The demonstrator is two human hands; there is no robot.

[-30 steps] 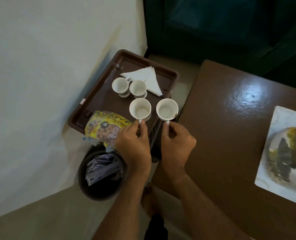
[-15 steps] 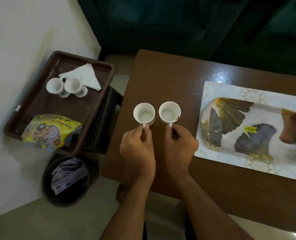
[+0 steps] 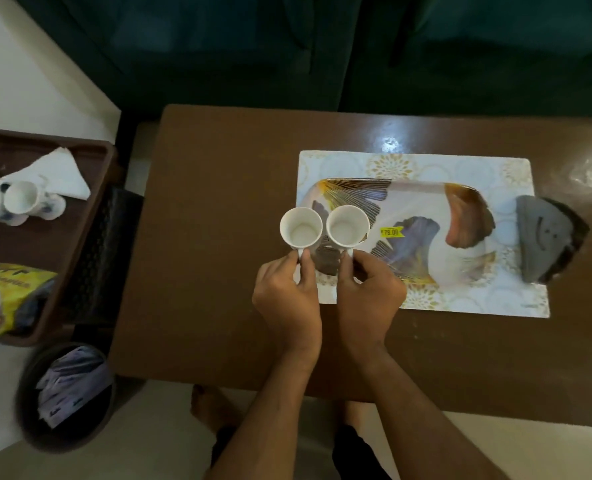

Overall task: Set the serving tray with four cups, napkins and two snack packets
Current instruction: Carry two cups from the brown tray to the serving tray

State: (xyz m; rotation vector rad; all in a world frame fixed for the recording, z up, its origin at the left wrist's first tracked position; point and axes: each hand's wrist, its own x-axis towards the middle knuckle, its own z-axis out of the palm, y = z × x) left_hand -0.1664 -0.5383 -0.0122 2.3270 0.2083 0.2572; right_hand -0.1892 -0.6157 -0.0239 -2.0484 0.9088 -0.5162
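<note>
A: What has moved since a moment ago?
B: Both held cups have travelled right, from bare worktop (image 3: 218,188) to above the glossy serving tray (image 3: 426,216).
A: And on the left?
B: The brown plastic crate (image 3: 45,237) holds two cups (image 3: 5,202), a folded napkin (image 3: 62,171) and a crinkly yellow snack packet (image 3: 3,292).
A: The grips?
B: Left hand (image 3: 287,299) pinches the handle of a round white cup (image 3: 300,226); right hand (image 3: 367,296) pinches its twin (image 3: 347,226), rims nearly touching.
</note>
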